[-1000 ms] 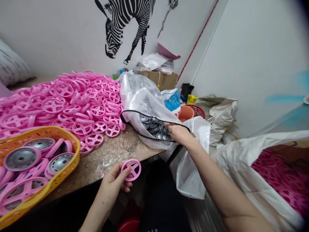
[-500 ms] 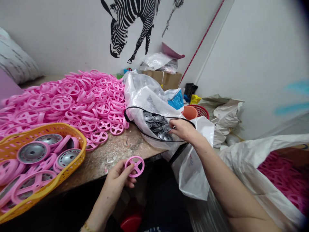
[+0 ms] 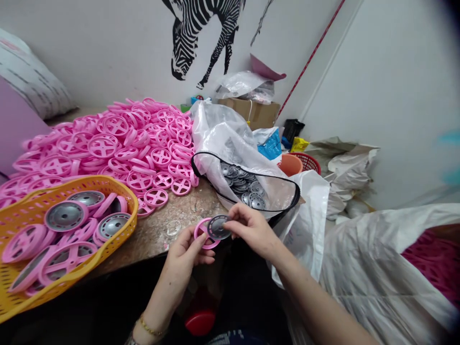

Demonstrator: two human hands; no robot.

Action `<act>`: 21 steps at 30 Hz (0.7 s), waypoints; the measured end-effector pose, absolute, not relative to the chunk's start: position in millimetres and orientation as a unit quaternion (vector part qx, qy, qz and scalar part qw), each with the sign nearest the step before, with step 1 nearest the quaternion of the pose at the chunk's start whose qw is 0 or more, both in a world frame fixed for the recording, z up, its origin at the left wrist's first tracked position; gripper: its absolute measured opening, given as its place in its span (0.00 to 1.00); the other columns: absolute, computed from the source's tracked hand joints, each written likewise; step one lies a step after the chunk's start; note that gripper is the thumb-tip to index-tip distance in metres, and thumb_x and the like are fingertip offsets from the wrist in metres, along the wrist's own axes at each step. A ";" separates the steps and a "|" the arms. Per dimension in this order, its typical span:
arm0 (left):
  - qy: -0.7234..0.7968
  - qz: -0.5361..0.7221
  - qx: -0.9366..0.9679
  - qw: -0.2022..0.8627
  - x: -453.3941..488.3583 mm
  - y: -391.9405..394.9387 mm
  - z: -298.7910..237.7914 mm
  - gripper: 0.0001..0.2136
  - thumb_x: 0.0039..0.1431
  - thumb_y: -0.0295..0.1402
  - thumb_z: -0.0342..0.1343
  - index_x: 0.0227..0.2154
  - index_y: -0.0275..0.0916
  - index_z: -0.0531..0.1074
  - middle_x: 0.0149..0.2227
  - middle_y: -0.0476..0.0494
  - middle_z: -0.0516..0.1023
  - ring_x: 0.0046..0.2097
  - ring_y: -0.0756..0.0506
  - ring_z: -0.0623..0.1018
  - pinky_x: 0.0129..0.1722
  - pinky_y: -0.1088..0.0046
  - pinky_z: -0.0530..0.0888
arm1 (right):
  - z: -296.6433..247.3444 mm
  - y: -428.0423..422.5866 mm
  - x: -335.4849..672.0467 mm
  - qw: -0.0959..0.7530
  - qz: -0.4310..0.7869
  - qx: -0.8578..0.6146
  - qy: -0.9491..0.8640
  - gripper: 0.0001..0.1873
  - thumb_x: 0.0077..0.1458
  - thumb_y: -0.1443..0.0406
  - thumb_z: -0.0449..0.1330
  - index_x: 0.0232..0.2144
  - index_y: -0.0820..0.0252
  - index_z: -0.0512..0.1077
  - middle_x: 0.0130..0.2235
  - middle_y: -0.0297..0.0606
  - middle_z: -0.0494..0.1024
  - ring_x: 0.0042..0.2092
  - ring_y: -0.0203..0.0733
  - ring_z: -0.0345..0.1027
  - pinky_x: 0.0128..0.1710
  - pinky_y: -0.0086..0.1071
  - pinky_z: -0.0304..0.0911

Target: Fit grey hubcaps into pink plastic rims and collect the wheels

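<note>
Between the thumb and fingers of my left hand (image 3: 187, 251) is a pink plastic wheel (image 3: 211, 245), held just off the table's front edge. My right hand (image 3: 249, 230) pinches a grey hubcap-like disc (image 3: 218, 227) by its right side. The disc overlaps the right part of the pink wheel; whether they touch I cannot tell. Behind my right hand, a clear plastic bag (image 3: 219, 127) with a black-rimmed mouth holds several more grey discs (image 3: 241, 182). A big heap of pink wheels (image 3: 115, 139) covers the table's left side.
A yellow basket (image 3: 131, 213) at front left contains pink wheels, some fitted with grey discs. The worn tabletop (image 3: 190, 203) ends close to my hands. White sacks (image 3: 362, 249) stand on the right, one with pink parts inside. A cardboard box (image 3: 260, 112) sits behind the bag.
My right hand has come out of the bag with a grey disc and moved left to the pink wheel. My left hand still holds the wheel; the view has shifted slightly.
</note>
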State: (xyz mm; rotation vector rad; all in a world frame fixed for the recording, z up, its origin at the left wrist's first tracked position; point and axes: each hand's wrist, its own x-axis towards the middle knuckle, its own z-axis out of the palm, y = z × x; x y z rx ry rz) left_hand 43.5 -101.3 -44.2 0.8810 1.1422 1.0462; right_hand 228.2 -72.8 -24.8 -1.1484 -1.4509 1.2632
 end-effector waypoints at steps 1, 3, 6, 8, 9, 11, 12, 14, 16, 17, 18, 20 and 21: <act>0.494 0.456 0.394 0.627 43.7 -102.0 -44.8 0.20 0.51 0.42 0.65 0.43 0.35 0.72 0.31 0.47 0.78 0.28 0.49 0.79 0.27 0.74 0.79 | -29.6 -74.6 222.8 0.432 0.499 -0.468 -0.587 0.09 0.52 0.62 0.64 0.29 0.58 0.67 0.26 0.28 0.70 0.25 0.33 0.64 0.26 0.27 0.60; 0.487 0.455 0.414 0.620 43.6 -103.3 -46.1 0.19 0.51 0.42 0.64 0.42 0.35 0.72 0.32 0.46 0.79 0.28 0.49 0.79 0.27 0.74 0.80 | -36.3 -77.0 215.5 0.428 0.448 -0.490 -0.613 0.08 0.52 0.63 0.64 0.28 0.59 0.68 0.27 0.29 0.70 0.27 0.34 0.64 0.28 0.27 0.59; 0.486 0.462 0.433 0.602 41.5 -104.7 -49.1 0.17 0.52 0.40 0.63 0.41 0.35 0.73 0.33 0.46 0.79 0.29 0.48 0.79 0.27 0.73 0.80 | -40.0 -79.9 210.3 0.432 0.373 -0.511 -0.643 0.08 0.51 0.64 0.65 0.30 0.59 0.69 0.31 0.31 0.72 0.33 0.35 0.65 0.32 0.28 0.59; 0.483 0.468 0.440 0.595 39.3 -105.6 -51.3 0.16 0.54 0.40 0.62 0.41 0.36 0.73 0.33 0.46 0.78 0.30 0.47 0.80 0.29 0.72 0.80 | -39.8 -81.8 208.7 0.435 0.394 -0.496 -0.640 0.09 0.52 0.64 0.65 0.35 0.59 0.71 0.35 0.33 0.74 0.36 0.37 0.67 0.35 0.29 0.61; 0.480 0.467 0.444 0.595 38.2 -106.2 -52.2 0.15 0.54 0.40 0.62 0.41 0.36 0.73 0.34 0.46 0.78 0.30 0.47 0.80 0.29 0.71 0.80 | -39.5 -82.8 208.2 0.433 0.420 -0.480 -0.636 0.09 0.52 0.63 0.64 0.37 0.59 0.72 0.36 0.34 0.75 0.37 0.38 0.68 0.37 0.30 0.62; 0.472 0.456 0.462 0.596 36.2 -107.6 -53.1 0.14 0.56 0.40 0.60 0.42 0.37 0.73 0.35 0.46 0.78 0.32 0.46 0.80 0.30 0.70 0.81 | -39.4 -85.0 207.3 0.427 0.471 -0.447 -0.630 0.09 0.55 0.62 0.62 0.38 0.60 0.74 0.36 0.34 0.76 0.38 0.39 0.69 0.39 0.30 0.62; 0.468 0.449 0.475 0.595 35.4 -108.5 -53.0 0.14 0.58 0.40 0.59 0.43 0.38 0.74 0.36 0.46 0.78 0.33 0.45 0.80 0.31 0.68 0.81 | -39.6 -86.3 206.7 0.427 0.486 -0.436 -0.626 0.08 0.55 0.62 0.62 0.36 0.60 0.75 0.34 0.34 0.76 0.38 0.38 0.68 0.39 0.30 0.62; 0.460 0.435 0.505 0.587 34.4 -110.2 -52.1 0.14 0.60 0.41 0.57 0.44 0.39 0.74 0.39 0.45 0.77 0.34 0.44 0.81 0.33 0.66 0.82 | -40.6 -90.0 205.0 0.438 0.493 -0.429 -0.617 0.06 0.56 0.63 0.61 0.34 0.60 0.75 0.32 0.32 0.75 0.36 0.37 0.67 0.38 0.29 0.61; 0.458 0.434 0.535 0.562 34.7 -111.9 -51.2 0.13 0.62 0.41 0.55 0.44 0.40 0.74 0.39 0.45 0.77 0.34 0.44 0.81 0.33 0.66 0.81 | -41.6 -94.7 202.3 0.456 0.480 -0.431 -0.613 0.04 0.56 0.65 0.61 0.33 0.60 0.75 0.31 0.31 0.74 0.34 0.36 0.66 0.36 0.28 0.60; 0.459 0.438 0.548 0.545 35.2 -112.8 -51.0 0.12 0.63 0.41 0.54 0.43 0.40 0.75 0.38 0.45 0.76 0.33 0.44 0.80 0.32 0.66 0.81 | -42.0 -97.3 200.7 0.464 0.469 -0.432 -0.615 0.04 0.56 0.66 0.61 0.32 0.60 0.75 0.30 0.31 0.74 0.34 0.35 0.66 0.36 0.28 0.60; 0.463 0.443 0.558 0.527 36.0 -113.7 -51.1 0.12 0.63 0.41 0.54 0.41 0.40 0.75 0.36 0.45 0.76 0.33 0.44 0.80 0.30 0.68 0.81 | -42.5 -99.6 199.0 0.471 0.458 -0.433 -0.618 0.03 0.56 0.66 0.60 0.32 0.60 0.74 0.30 0.30 0.74 0.33 0.35 0.66 0.36 0.27 0.60; 0.476 0.455 0.572 0.489 37.8 -115.3 -52.0 0.11 0.63 0.40 0.54 0.39 0.40 0.76 0.32 0.46 0.75 0.30 0.44 0.79 0.27 0.70 0.79 | -43.7 -103.1 196.0 0.480 0.441 -0.438 -0.620 0.04 0.57 0.67 0.60 0.30 0.60 0.74 0.29 0.30 0.74 0.33 0.35 0.67 0.35 0.27 0.60; 0.483 0.460 0.576 0.472 38.6 -116.0 -52.5 0.11 0.63 0.40 0.54 0.38 0.40 0.77 0.31 0.46 0.75 0.29 0.44 0.78 0.26 0.70 0.78 | -44.6 -103.9 194.8 0.482 0.439 -0.440 -0.618 0.05 0.57 0.67 0.59 0.30 0.60 0.74 0.28 0.31 0.74 0.32 0.35 0.67 0.34 0.27 0.60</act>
